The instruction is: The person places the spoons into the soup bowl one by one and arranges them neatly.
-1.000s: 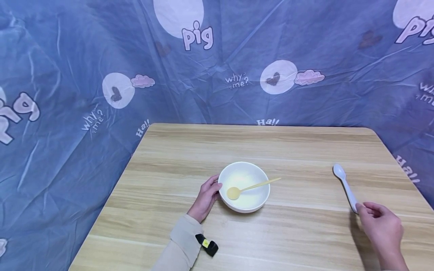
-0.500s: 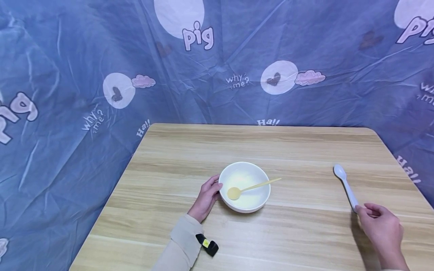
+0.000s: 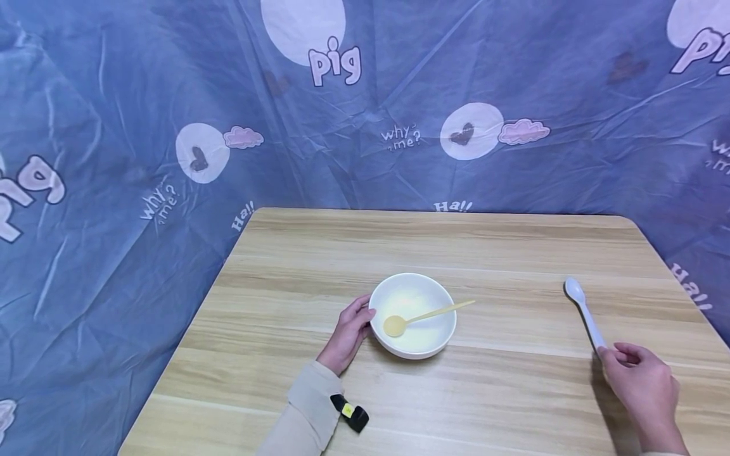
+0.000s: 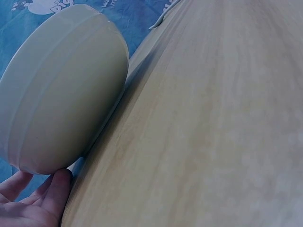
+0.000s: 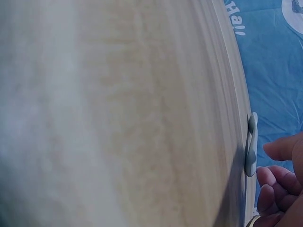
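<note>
- Yellow spoon (image 3: 395, 326) lies in white bowl (image 3: 421, 338); left hand (image 3: 345, 333) holds bowl's rim.
- Right hand (image 3: 644, 379), thumb and fingers narrowly apart, is at pale spoon (image 3: 589, 320).
- Wooden table (image 3: 485, 405) underneath, printed blue cloth (image 3: 336, 161) behind.

Counter (image 3: 502, 392): open lane between bowl (image 3: 412, 353) and pale spoon (image 3: 587, 318). Obstacles: left hand (image 3: 346, 330), bowl's nine o'clock; yellow spoon (image 3: 428, 315) overhanging bowl rim near three; right hand (image 3: 644, 380), pale spoon's five o'clock; curtain (image 3: 353, 158) at twelve.

Left hand (image 3: 349, 330) touching side of bowl (image 3: 413, 349). Yellow spoon (image 3: 422, 317) in bowl, handle over rim. Right hand (image 3: 644, 383) at handle end of pale spoon (image 3: 590, 323), contact unclear. Table (image 3: 485, 405) beneath; blue cloth (image 3: 331, 164) behind.
</note>
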{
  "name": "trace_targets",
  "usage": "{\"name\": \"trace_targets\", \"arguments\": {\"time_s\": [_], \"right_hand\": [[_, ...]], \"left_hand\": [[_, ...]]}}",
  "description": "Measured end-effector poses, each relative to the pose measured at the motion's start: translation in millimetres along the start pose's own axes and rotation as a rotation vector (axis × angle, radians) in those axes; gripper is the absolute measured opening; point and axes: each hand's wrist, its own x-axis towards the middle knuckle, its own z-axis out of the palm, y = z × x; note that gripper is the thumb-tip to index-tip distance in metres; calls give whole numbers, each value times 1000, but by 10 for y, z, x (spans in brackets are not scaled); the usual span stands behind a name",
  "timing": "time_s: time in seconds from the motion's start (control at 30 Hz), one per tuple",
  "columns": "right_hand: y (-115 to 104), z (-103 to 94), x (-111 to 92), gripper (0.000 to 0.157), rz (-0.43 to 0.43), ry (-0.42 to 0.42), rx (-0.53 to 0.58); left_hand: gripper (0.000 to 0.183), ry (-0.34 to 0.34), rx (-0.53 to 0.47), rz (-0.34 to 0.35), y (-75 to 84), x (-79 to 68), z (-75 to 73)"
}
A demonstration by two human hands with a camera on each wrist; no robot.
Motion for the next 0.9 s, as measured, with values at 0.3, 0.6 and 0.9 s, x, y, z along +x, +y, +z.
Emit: {"name": "trace_targets", "arguments": {"time_s": [0.3,0.6,0.9], "right_hand": [[-16,6,21,48,21,-10,-3],[-16,7,38,49,24,-19,-16],[17,20,53,48,9,-36,-29]], "left_hand": [[50,5,2,0,-5,-3,-2],[50,7,2,4,-12,-3,1],[50,3,-4,6,-23,3,3]]}}
